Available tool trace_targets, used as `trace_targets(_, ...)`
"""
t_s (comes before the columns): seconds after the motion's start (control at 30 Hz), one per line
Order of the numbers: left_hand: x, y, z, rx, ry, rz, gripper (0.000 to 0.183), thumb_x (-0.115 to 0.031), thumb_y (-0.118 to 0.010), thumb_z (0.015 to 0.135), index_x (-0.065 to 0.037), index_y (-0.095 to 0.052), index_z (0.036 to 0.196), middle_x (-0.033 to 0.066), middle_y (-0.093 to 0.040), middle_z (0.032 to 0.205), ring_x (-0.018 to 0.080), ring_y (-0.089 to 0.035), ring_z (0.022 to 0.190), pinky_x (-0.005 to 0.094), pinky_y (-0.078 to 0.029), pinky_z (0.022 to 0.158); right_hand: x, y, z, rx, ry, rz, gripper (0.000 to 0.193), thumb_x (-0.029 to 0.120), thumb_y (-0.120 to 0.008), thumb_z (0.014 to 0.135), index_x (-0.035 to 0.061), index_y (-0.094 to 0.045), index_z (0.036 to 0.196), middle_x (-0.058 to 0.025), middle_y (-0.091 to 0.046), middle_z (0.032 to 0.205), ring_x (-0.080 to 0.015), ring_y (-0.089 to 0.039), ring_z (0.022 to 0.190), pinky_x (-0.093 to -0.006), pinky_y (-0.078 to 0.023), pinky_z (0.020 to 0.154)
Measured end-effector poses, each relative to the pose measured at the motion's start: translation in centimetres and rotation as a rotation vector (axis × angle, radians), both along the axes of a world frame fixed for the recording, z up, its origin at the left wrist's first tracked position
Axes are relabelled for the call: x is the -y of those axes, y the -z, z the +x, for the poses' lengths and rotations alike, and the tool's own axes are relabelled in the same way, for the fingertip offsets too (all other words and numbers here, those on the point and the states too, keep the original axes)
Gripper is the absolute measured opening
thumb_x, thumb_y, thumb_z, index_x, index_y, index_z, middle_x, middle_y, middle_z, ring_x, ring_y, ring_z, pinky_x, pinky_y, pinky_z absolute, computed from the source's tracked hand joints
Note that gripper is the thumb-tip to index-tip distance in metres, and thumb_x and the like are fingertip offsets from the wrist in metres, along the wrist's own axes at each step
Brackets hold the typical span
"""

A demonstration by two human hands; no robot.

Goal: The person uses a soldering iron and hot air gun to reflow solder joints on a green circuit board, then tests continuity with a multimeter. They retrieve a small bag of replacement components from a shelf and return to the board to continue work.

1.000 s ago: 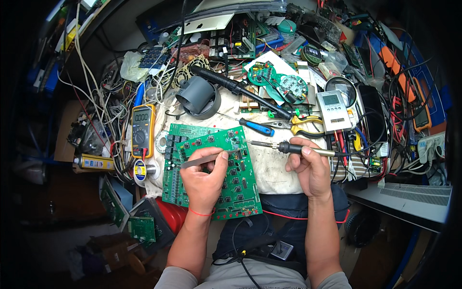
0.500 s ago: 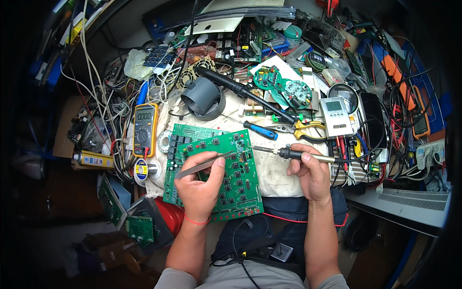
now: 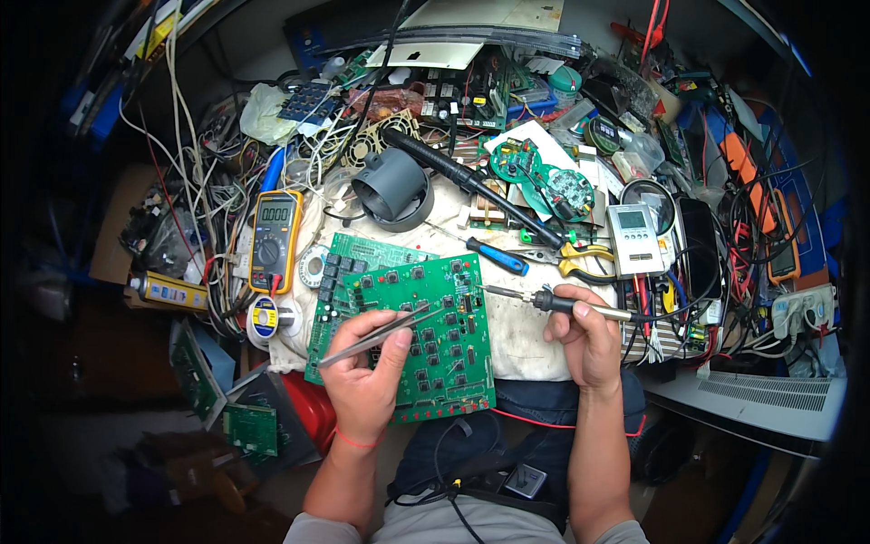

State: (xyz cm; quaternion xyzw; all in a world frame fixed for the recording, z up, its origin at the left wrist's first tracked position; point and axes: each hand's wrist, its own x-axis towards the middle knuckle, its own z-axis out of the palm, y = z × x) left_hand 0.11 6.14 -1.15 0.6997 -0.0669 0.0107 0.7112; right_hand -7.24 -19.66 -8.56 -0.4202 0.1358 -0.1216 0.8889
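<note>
My left hand (image 3: 364,376) is closed on a pair of metal tweezers (image 3: 376,335), whose tips hang over a green circuit board (image 3: 446,367). Small black buttons and red parts dot this board, which lies over a second green board (image 3: 337,258). In my right hand (image 3: 594,340) is a soldering iron (image 3: 566,306) with a black grip. Its tip points left, near the board's upper right corner; contact with the board cannot be made out. Part of the board is hidden under my left hand.
A yellow multimeter (image 3: 274,240) and a solder spool (image 3: 264,317) stand left of the boards. Beyond them lie a blue screwdriver (image 3: 498,256), yellow-handled pliers (image 3: 584,260), a grey plastic ring (image 3: 385,186) and a white handheld tester (image 3: 636,239). Tangled cables and electronic parts crowd the back.
The tweezers' tips have drawn back left and down from the board's upper right area. The soldering iron stays near the same corner. The whole view has shifted slightly.
</note>
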Motion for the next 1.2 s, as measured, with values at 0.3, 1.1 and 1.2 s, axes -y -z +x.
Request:
trace_targets(0.3,4.1,-0.3,-1.1,0.835,0.448,0.658,0.028,-0.003,-0.079,0.078,-0.006,-0.073,0.105,0.0056,-0.068,0.091,0.0238,-0.067,0.078,0.0359,-0.049,0.066,0.7,0.9,-1.6,0.261,0.13,0.219,0.038,0.027,-0.055,0.1,0.0009,-0.064,0.127,-0.005,-0.057,0.073,-0.0171,-0.052,0.067,-0.0372,-0.05,0.068)
trace_targets(1.1,5.5,-1.1,0.2,0.724,0.349,0.74,0.026,-0.006,-0.065,0.088,-0.003,-0.071,0.113,0.0117,-0.07,0.095,0.0255,-0.068,0.09,0.0362,-0.052,0.08,3.6,1.7,-2.9,0.518,0.128,0.358,0.033,0.029,-0.057,0.103,0.0095,-0.064,0.129,0.0033,-0.052,0.071,-0.0125,-0.046,0.07,-0.0297,-0.043,0.065)
trace_targets(1.2,3.7,-2.8,4.8,0.266,0.235,0.443,0.025,-0.012,-0.062,0.1,-0.002,-0.069,0.121,0.0108,-0.075,0.106,0.0183,-0.069,0.093,0.032,-0.054,0.084,3.1,1.7,-2.7,0.504,0.149,0.391,0.034,0.03,-0.058,0.101,0.0107,-0.066,0.128,0.0036,-0.052,0.069,-0.0128,-0.047,0.068,-0.0297,-0.043,0.064)
